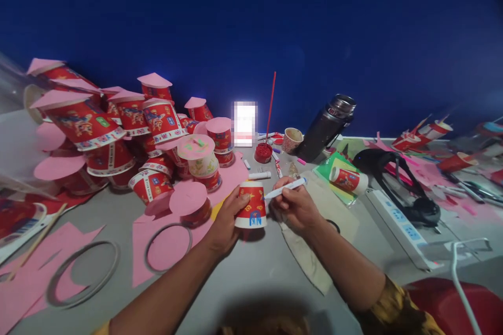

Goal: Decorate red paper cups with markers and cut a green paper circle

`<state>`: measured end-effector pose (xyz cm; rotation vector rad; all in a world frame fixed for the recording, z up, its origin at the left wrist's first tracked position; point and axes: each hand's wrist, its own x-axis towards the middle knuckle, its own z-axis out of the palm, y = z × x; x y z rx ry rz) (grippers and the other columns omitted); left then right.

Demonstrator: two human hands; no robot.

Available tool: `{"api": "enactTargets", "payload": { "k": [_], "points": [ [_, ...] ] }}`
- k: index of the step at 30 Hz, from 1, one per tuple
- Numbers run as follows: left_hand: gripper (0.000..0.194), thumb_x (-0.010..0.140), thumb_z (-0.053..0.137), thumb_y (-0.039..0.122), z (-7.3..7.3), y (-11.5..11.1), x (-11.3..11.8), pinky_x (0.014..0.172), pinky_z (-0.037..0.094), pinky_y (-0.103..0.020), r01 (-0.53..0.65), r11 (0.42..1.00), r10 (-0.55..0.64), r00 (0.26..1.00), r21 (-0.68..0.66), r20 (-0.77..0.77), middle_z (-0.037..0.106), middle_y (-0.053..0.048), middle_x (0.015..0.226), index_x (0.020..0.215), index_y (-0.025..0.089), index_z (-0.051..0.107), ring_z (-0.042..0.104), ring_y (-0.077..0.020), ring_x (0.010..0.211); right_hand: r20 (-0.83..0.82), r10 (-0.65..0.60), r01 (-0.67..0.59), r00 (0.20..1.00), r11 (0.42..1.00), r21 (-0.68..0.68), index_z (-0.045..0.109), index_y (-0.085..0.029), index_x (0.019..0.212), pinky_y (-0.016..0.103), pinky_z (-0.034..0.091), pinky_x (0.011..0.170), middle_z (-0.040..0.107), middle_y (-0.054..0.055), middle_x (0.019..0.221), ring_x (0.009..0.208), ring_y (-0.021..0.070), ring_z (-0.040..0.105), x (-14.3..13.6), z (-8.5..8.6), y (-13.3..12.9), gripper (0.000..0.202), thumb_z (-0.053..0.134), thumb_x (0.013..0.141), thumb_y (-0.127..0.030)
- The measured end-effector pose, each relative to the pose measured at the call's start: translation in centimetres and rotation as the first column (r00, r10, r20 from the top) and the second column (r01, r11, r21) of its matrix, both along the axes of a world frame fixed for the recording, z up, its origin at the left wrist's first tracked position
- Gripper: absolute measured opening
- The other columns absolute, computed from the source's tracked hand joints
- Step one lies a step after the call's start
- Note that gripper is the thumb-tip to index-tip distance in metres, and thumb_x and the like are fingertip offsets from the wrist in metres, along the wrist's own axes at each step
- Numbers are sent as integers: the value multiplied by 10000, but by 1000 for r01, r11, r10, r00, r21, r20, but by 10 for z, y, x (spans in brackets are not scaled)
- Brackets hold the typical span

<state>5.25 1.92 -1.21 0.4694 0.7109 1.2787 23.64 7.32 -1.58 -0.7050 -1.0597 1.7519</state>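
Note:
Upside down in the middle of the view is a red paper cup (256, 204) with a white rim and gold patterns. Blue marks show on its lower side. My left hand (229, 220) is wrapped round the cup from the left. A white marker (288, 187) with a blue end is pinched in my right hand (296, 207), its tip at the cup's right side. Just beyond the cup lies a white marker cap or pen (260, 175). A cream cloth or bag (310, 256) lies under my right hand.
Many red cups with pink paper tops (157, 120) are piled on the left. Pink paper sheets (141, 251) and grey rings (82, 275) lie in front of them. A black thermos (328, 128), a red pot with a stick (263, 153) and a power strip (401, 230) stand about.

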Motion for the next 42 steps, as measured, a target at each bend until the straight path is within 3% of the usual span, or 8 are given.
{"api": "enactTargets", "payload": {
  "k": [4, 7, 11, 16, 27, 33, 39, 42],
  "points": [
    [395, 813, 886, 370, -6, -1, -2, 697, 580, -275, -17, 1000, 17, 999, -1, -52, 792, -69, 941, 1109, 150, 746, 730, -198, 793, 53, -102, 95, 993, 988, 120, 642, -229, 823, 231, 320, 467, 555, -61, 595, 476, 99, 397, 0, 2, -16, 359, 879, 792, -497],
    [395, 807, 884, 394, -10, 1, -3, 728, 606, -314, -22, 1000, 21, 999, -20, -33, 797, -83, 942, 1084, 149, 746, 743, -227, 820, 174, -296, 220, 939, 908, 358, 682, -228, 847, 262, 447, 551, 643, -3, 713, 606, 146, 549, 3, 9, -32, 236, 796, 897, -430],
    [374, 827, 859, 391, -9, 2, -2, 710, 615, -350, 16, 1000, -15, 999, 22, -29, 798, -89, 900, 1086, 151, 735, 757, -259, 807, 315, -393, 90, 864, 736, 671, 710, -242, 936, 333, 556, 673, 723, 42, 829, 715, 196, 671, 4, 23, -43, 32, 715, 947, -273],
    [341, 843, 837, 381, -6, 1, -2, 714, 602, -350, 27, 999, -25, 999, 46, -47, 805, -95, 930, 1073, 153, 729, 762, -259, 802, 350, -412, -15, 841, 630, 777, 677, -256, 934, 341, 564, 636, 729, 26, 784, 659, 193, 679, -1, 35, -43, 93, 693, 929, -164],
    [380, 810, 856, 387, -9, 1, -2, 768, 591, -322, 20, 997, -15, 996, 69, -86, 804, -80, 934, 1088, 154, 743, 754, -237, 830, 402, -435, -65, 806, 609, 791, 676, -238, 881, 308, 551, 623, 732, 16, 748, 622, 171, 659, -1, 35, -41, 72, 697, 903, -173],
    [358, 822, 840, 376, -8, 0, -1, 753, 595, -354, 31, 997, -25, 996, 66, -82, 804, -86, 958, 1091, 167, 725, 760, -261, 836, 396, -407, -27, 823, 669, 743, 664, -237, 853, 288, 520, 602, 720, 8, 746, 626, 163, 652, -2, 35, -44, 95, 668, 934, -188],
    [379, 812, 840, 397, -8, -1, -1, 760, 593, -340, 26, 998, -20, 994, 60, -107, 797, -76, 925, 1089, 166, 724, 752, -250, 825, 430, -374, -92, 822, 657, 748, 668, -222, 829, 261, 472, 554, 709, -2, 710, 565, 138, 616, -2, 36, -44, 98, 670, 901, -156],
    [388, 810, 840, 401, -7, -1, 0, 743, 594, -336, 32, 997, -25, 995, 63, -101, 799, -77, 925, 1094, 165, 723, 749, -244, 807, 407, -406, -47, 818, 657, 752, 670, -224, 837, 265, 495, 568, 720, 7, 722, 592, 147, 635, -2, 37, -43, 89, 669, 906, -168]
  ]
}}
